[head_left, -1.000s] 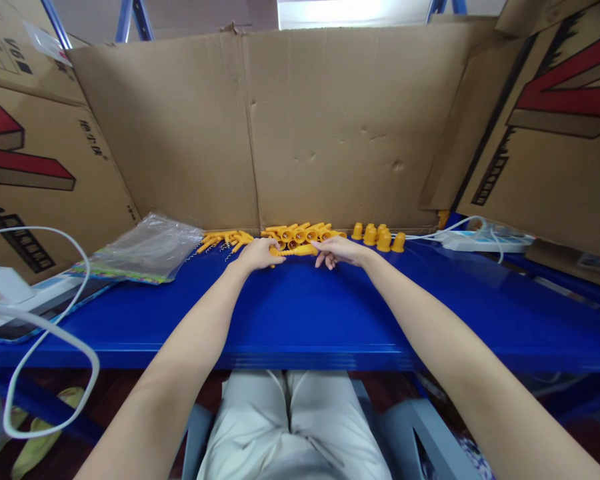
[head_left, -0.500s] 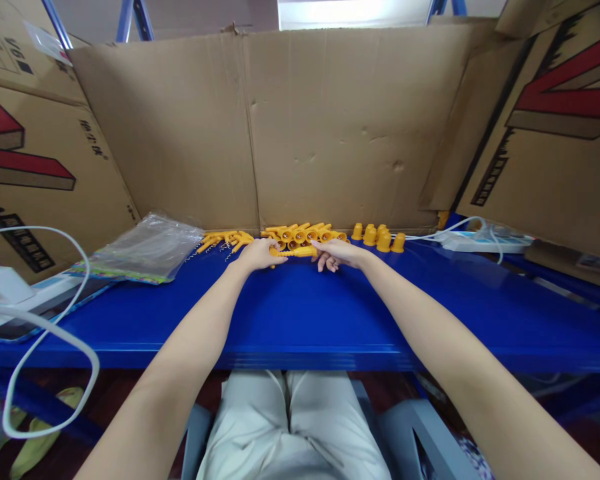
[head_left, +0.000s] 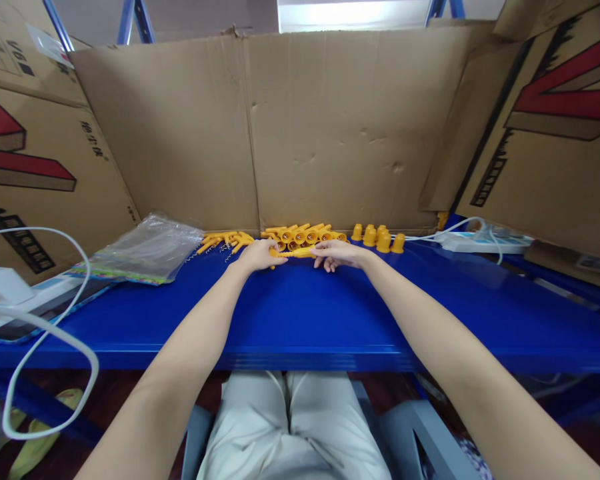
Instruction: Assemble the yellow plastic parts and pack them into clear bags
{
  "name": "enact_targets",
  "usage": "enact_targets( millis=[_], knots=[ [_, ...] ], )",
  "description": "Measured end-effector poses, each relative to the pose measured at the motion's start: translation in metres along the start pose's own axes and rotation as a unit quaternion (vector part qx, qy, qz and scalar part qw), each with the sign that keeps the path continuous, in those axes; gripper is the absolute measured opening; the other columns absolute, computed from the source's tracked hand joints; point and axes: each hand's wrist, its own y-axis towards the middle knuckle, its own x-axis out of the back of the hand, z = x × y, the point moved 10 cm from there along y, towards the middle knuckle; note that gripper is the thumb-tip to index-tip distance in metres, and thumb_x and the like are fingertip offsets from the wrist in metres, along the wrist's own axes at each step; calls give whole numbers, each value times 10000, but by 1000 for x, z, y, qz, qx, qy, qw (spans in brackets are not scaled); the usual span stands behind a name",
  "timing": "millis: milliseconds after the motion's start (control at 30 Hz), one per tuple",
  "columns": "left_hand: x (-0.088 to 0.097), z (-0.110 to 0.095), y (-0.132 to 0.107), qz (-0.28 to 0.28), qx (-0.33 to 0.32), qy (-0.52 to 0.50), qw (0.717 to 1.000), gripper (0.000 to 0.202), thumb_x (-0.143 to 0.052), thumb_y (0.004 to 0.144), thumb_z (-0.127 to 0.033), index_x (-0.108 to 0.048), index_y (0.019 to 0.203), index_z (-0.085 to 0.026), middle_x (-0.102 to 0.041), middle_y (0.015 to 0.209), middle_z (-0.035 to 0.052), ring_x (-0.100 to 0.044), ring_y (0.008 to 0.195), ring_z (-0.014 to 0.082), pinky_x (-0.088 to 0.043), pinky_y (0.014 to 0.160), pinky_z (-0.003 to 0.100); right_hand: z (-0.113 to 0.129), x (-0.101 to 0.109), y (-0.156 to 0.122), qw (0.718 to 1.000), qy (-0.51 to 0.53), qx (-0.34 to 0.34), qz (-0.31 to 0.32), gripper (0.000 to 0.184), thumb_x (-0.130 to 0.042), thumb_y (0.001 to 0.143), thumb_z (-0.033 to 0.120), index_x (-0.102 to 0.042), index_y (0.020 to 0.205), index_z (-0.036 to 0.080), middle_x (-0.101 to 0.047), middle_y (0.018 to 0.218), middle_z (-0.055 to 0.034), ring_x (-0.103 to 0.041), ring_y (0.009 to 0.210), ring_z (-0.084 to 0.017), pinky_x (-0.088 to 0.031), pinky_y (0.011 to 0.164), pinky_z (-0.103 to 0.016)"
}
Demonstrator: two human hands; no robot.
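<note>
A yellow plastic corkscrew (head_left: pixel 300 253) lies level between my hands, its ridged shaft showing. My left hand (head_left: pixel 258 254) is closed around its left end. At the other end, my right hand (head_left: pixel 334 254) pinches it with thumb and fingertips, covering that tip. Just behind my hands is a stack of yellow corkscrews (head_left: pixel 311 236) with round open ends facing me. Left of my left hand lie loose yellow handles (head_left: pixel 220 238) with dark metal spirals. Several yellow caps (head_left: pixel 383 241) stand to the right of my right hand.
A clear plastic bag (head_left: pixel 145 250) lies on the blue table (head_left: pixel 300 313) at left. Beside it are a white cable (head_left: pixel 87 347) and a power strip. Cardboard (head_left: pixel 340 127) walls in the back and sides. Another power strip (head_left: pixel 483 241) sits at the right.
The fingers of my right hand have shifted slightly at the corkscrew's right end. My left hand holds the same place, and the other parts have not moved.
</note>
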Motion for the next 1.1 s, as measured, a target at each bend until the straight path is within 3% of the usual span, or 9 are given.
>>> enact_targets(
  millis=[133,300,700,1100],
  knots=[
    [1,0,0,-5,1,-2,1000,401,-659,611,-557,-646,820,-216,-595,627,-17,-540,614,161,-303,550,247,1,2,1,1000,23,18,-6,519,-736,745,227,-449,1171,160,-687,841,-40,-612,529,-85,-484,461,-173],
    [0,0,0,-5,-4,0,1000,399,-659,610,-562,-649,811,-218,-600,637,-14,-547,635,164,-308,555,245,3,3,5,999,26,44,-2,499,-751,715,175,-463,1123,160,-664,826,-19,-619,537,-84,-490,471,-173],
    [1,-1,-1,-9,-8,1,1000,417,-647,618,-583,-634,824,-220,-603,647,-11,-554,645,167,-338,574,245,6,2,3,999,-4,47,3,225,-676,807,318,-568,845,124,-722,828,-91,-571,469,-55,-490,479,-165],
    [1,-2,-1,-1,-6,-1,1000,386,-656,625,-558,-640,802,-216,-611,640,-10,-559,642,168,-315,554,245,-1,-6,5,1000,17,7,10,433,-534,846,537,-532,699,130,-676,578,-86,-484,322,-58,-357,314,-157]
  ],
)
